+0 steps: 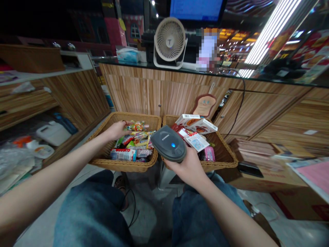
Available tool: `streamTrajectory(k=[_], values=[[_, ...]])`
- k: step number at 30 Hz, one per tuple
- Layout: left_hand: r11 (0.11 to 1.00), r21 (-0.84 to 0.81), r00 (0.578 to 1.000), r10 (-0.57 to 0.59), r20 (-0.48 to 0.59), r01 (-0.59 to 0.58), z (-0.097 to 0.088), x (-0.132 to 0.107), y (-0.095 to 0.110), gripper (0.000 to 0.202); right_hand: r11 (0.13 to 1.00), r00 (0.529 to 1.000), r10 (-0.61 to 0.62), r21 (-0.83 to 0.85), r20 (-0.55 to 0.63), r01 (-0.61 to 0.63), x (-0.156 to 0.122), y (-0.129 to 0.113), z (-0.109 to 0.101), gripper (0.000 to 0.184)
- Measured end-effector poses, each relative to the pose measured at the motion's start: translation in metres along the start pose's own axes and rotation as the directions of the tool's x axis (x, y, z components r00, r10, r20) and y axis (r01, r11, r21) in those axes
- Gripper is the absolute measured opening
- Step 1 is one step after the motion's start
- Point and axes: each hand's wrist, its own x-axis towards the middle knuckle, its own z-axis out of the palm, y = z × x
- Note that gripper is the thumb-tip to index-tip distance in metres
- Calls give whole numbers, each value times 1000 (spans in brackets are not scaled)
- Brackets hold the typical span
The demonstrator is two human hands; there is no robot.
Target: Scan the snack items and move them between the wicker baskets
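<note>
My right hand [191, 168] is wrapped round a dark grey barcode scanner [167, 143] with a lit blue light on top. The scanner hangs between two wicker baskets, over their near inner edges. My left hand [117, 130] reaches into the left wicker basket [102, 160], its fingers closed at the left end of a colourful clear-wrapped packet [138, 126]. Several more bright snack packets lie below it, among them a red, white and blue pack [123, 154]. In the right wicker basket [226, 154] are white boxes [204, 126], a red-and-white card pack [196, 140] and a pink item [209, 154].
A white fan [170, 39] and a monitor [196, 9] stand on the counter ahead. A toast-shaped hanging piece [205, 104] is on the wooden cabinet front. Cardboard boxes with a black phone [250, 169] sit right. A black cable [135, 209] lies on the floor.
</note>
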Motion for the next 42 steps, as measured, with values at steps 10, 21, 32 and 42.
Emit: streamTrajectory(k=[10,21,32,42], values=[[708,682,945,-67,320,-181,32,18,-3,62,999,999,28,-22,-17,-28,2,-1,0,20],[726,676,947,-116,299,-125,54,19,13,42,1000,1000,12,-12,-15,-12,1,0,1,16],[961,-204,976,155,-153,-185,28,-57,55,69,993,987,113,-52,111,-108,-2,-1,5,13],[871,-462,980,93,-175,-166,31,-83,82,81,996,991,94,-17,92,-93,-1,1,7,14]])
